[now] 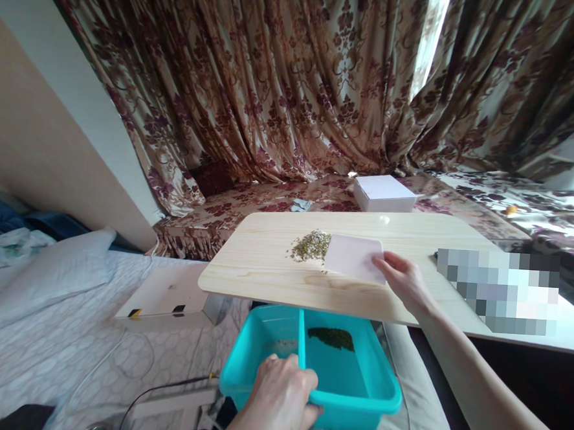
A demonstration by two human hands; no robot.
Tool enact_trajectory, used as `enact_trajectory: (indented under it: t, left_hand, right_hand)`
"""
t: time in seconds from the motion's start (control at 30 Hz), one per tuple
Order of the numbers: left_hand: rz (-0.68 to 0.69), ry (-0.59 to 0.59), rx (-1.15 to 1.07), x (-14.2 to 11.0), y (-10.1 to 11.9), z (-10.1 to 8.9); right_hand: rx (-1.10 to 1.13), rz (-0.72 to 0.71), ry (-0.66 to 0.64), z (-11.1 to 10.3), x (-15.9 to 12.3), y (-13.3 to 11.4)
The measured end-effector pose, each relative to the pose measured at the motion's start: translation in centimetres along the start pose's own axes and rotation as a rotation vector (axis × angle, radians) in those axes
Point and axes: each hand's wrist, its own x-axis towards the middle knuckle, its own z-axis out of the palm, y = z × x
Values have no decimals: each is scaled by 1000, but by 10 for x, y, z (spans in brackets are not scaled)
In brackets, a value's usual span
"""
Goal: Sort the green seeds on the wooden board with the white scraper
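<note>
Pillow: at the left of the frame, my pillow lies on the pale bedspread.
Flat white box: the box sits on the bedspread, left of centre, with 2 dark tabs along its front.
Wooden board: the pale board spans the middle of the frame.
Left hand: lower centre, my left hand is closed over the near rim of the turquoise bin, at the divider.
Bin: 2 compartments; a few specks in the left, a dark green heap in the right.
Pile: greenish bits mixed with white lie on the board, near the frame's centre.
Card: the pale card meets the pile's right side.
Right hand: my right hand pinches the card's right edge, right of centre.
Pixelated patch: right of the frame, its contents unreadable.
</note>
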Motion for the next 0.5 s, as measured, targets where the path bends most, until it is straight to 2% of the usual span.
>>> enact_trajectory:
  t: [0.17, 0.5]
  left_hand:
    - [-4, -17, 22, 1, 2, -2]
    - [18, -20, -23, 4, -1, -1]
  right_hand:
    - [5, 5, 26, -4, -4, -1]
    - [21, 11, -10, -2, -6, 1]
